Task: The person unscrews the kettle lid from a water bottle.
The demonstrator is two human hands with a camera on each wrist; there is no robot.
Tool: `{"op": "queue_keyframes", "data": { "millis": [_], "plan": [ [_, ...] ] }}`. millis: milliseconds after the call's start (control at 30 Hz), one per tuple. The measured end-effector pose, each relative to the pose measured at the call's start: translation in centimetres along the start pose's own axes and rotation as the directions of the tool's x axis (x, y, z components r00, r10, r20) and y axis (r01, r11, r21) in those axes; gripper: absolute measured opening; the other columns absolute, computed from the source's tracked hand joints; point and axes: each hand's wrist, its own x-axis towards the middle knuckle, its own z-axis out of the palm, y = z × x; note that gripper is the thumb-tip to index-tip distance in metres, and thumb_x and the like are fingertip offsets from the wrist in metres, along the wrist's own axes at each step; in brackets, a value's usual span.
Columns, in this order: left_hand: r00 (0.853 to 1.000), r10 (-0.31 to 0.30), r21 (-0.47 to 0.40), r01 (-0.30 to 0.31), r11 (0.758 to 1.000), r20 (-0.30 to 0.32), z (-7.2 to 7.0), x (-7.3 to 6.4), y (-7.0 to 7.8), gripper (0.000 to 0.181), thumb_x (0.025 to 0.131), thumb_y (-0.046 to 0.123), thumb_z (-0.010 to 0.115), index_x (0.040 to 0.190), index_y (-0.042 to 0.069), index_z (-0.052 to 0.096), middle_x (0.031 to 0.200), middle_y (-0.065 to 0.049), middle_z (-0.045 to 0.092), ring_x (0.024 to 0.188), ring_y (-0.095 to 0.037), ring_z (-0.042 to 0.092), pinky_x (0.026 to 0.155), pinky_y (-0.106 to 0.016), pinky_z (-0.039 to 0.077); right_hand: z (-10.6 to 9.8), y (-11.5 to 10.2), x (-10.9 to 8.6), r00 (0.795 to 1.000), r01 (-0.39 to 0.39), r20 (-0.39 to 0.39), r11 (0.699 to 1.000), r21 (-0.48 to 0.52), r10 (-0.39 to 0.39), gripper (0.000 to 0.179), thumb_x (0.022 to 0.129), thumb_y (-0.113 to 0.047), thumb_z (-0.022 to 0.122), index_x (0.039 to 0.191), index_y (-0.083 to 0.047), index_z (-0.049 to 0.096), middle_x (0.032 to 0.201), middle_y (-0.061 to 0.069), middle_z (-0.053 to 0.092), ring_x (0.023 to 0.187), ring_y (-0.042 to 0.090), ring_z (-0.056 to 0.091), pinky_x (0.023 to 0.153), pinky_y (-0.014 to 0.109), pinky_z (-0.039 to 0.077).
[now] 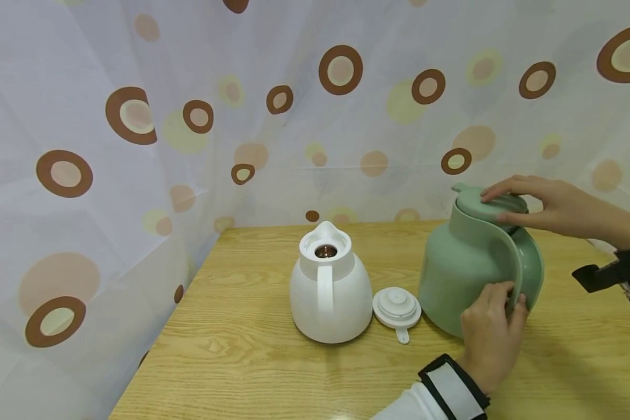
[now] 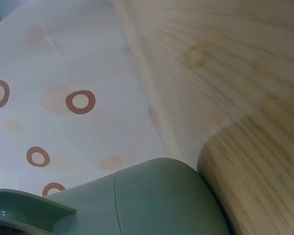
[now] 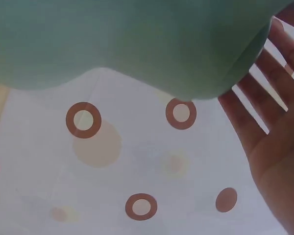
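Observation:
A large pale-green jug [image 1: 454, 271] stands on the wooden table at the right, its curved handle turned toward the near right. My left hand [image 1: 493, 332] grips the lower part of that handle, fingers and thumb around it. Over the top, my right hand [image 1: 551, 204] holds the round green lid [image 1: 480, 204], thumb along the near edge and fingers reaching across the far side. In the right wrist view the fingers [image 3: 252, 110] look long and spread, their tips partly hidden by the green edge. The left wrist view shows the jug's side but not the hand.
A white jug [image 1: 328, 297] without a lid stands left of the green one, its metallic inside showing. Between the two jugs lies a white lid [image 1: 397, 306] with a tab. A patterned curtain [image 1: 273, 52] hangs behind the table [image 1: 231, 350].

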Motion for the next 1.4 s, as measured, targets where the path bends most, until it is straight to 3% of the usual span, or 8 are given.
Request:
{"op": "queue_keyframes", "data": {
  "millis": [200,333,433,700,900,1133,1233,1400],
  "plan": [
    [1.000,-0.003,0.000,0.003,1.000,-0.006,-0.1,0.1,-0.1,0.008,0.091,0.015,0.058,0.096,0.010,0.060,0.078,0.006,0.055,0.063,0.006,0.050,0.057,-0.003,0.034,0.0,0.1,-0.2,1.000,0.008,-0.001,0.998,0.057,-0.008,0.038,0.074,0.005,0.072,0.106,-0.014,0.063,0.121,-0.012,0.051,0.107,-0.009,0.041,0.074,0.009,0.036],
    [1.000,-0.010,-0.021,0.010,1.000,0.000,-0.1,0.0,-0.2,0.008,0.091,0.015,0.058,0.096,0.010,0.060,0.078,0.005,0.055,0.063,0.005,0.051,0.058,-0.003,0.034,0.3,-1.2,0.5,0.994,-0.108,-0.031,0.992,-0.070,0.107,0.019,0.079,-0.013,0.073,0.094,-0.013,0.064,0.117,0.008,0.052,0.106,0.019,0.048,0.078,0.036,0.042],
    [1.000,-0.011,-0.026,0.011,1.000,-0.005,0.1,-0.1,-0.2,0.008,0.091,0.015,0.058,0.096,0.010,0.060,0.077,0.005,0.055,0.062,0.005,0.050,0.057,-0.003,0.034,0.6,-2.2,1.2,0.985,-0.175,-0.025,0.967,-0.187,0.173,0.028,0.080,-0.032,0.072,0.095,-0.010,0.064,0.107,0.014,0.054,0.092,0.032,0.050,0.067,0.049,0.042],
    [1.000,-0.005,-0.021,0.005,1.000,0.003,0.4,-0.2,-0.3,0.008,0.091,0.015,0.058,0.097,0.010,0.060,0.079,0.005,0.056,0.065,0.006,0.052,0.059,-0.003,0.035,0.8,-2.7,1.5,0.983,-0.180,-0.026,0.943,-0.281,0.180,0.033,0.079,-0.037,0.071,0.097,-0.011,0.063,0.098,0.012,0.057,0.082,0.029,0.051,0.056,0.045,0.044],
    [1.000,-0.008,-0.025,0.009,1.000,0.016,0.3,-0.1,-0.3,0.008,0.092,0.015,0.058,0.096,0.009,0.060,0.078,0.005,0.055,0.062,0.007,0.050,0.057,-0.003,0.034,0.6,-1.5,0.9,0.995,-0.102,-0.013,0.980,-0.169,0.101,0.030,0.076,-0.016,0.076,0.101,-0.009,0.062,0.100,0.007,0.058,0.086,0.025,0.052,0.064,0.042,0.042],
    [1.000,0.000,-0.017,0.000,1.000,0.009,0.2,0.1,-0.5,0.008,0.091,0.015,0.059,0.096,0.010,0.061,0.079,0.006,0.056,0.065,0.006,0.051,0.058,-0.003,0.035,0.3,-0.3,-0.2,0.997,-0.078,-0.015,0.997,-0.029,0.078,0.038,0.076,-0.004,0.074,0.110,-0.014,0.059,0.116,-0.007,0.051,0.095,-0.008,0.043,0.067,0.016,0.039],
    [1.000,0.003,-0.013,-0.003,1.000,0.008,0.2,0.1,-0.5,0.008,0.091,0.015,0.059,0.096,0.010,0.060,0.080,0.006,0.056,0.066,0.006,0.051,0.059,-0.003,0.035,0.1,-0.4,0.0,0.998,-0.069,-0.005,0.997,-0.027,0.069,0.033,0.076,-0.002,0.074,0.104,-0.012,0.060,0.119,0.001,0.052,0.103,0.005,0.046,0.074,0.023,0.040],
    [1.000,0.007,-0.018,-0.007,1.000,0.010,0.1,0.3,-0.5,0.008,0.091,0.015,0.058,0.097,0.010,0.060,0.080,0.005,0.056,0.066,0.006,0.052,0.059,-0.003,0.035,-0.2,-1.9,1.1,0.990,-0.138,-0.006,0.973,-0.184,0.139,0.027,0.078,-0.022,0.074,0.093,-0.005,0.061,0.105,0.018,0.055,0.094,0.035,0.048,0.074,0.051,0.038]
  ]
}}
